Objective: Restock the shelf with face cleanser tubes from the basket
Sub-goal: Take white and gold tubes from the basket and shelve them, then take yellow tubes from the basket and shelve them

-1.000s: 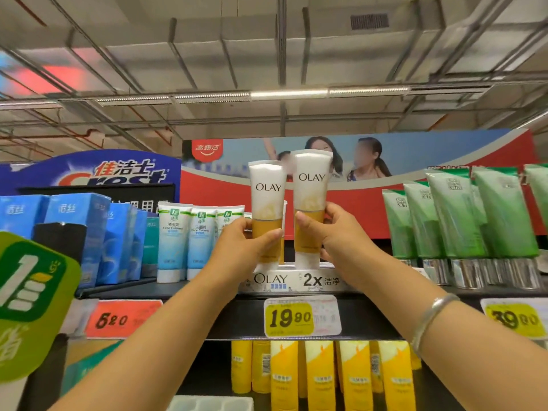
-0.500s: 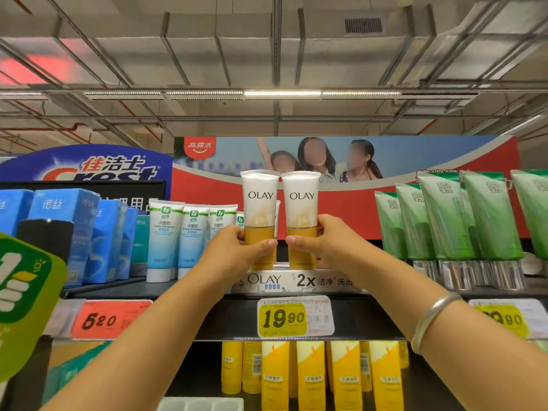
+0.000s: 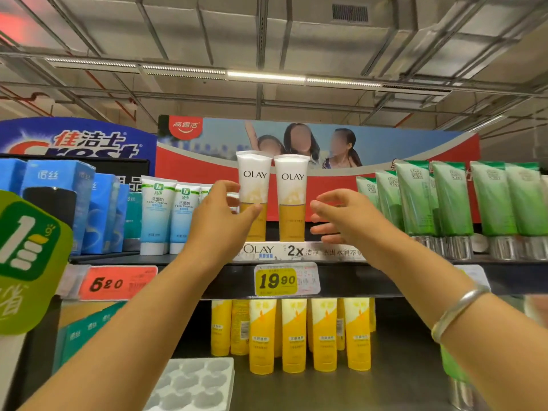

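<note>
Two Olay cleanser tubes (image 3: 292,200) are stood upright side by side in the Olay tray (image 3: 296,250) on the top shelf (image 3: 225,280). Left hand (image 3: 221,221) and right hand (image 3: 341,215) are spread, fingers apart, nothing gripped. The basket is unseen; remaining stock cannot be judged.

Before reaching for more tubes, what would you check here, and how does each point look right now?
1. Two Olay tubes standing upright in the display tray: ok.
2. Right hand clear of its tube: ok.
3. Left hand let go: cannot tell, its fingers overlap the left tube.
4. Labels facing front: ok.
5. Room for more behind: cannot tell.
6. Basket stock: cannot tell, out of view.
</note>
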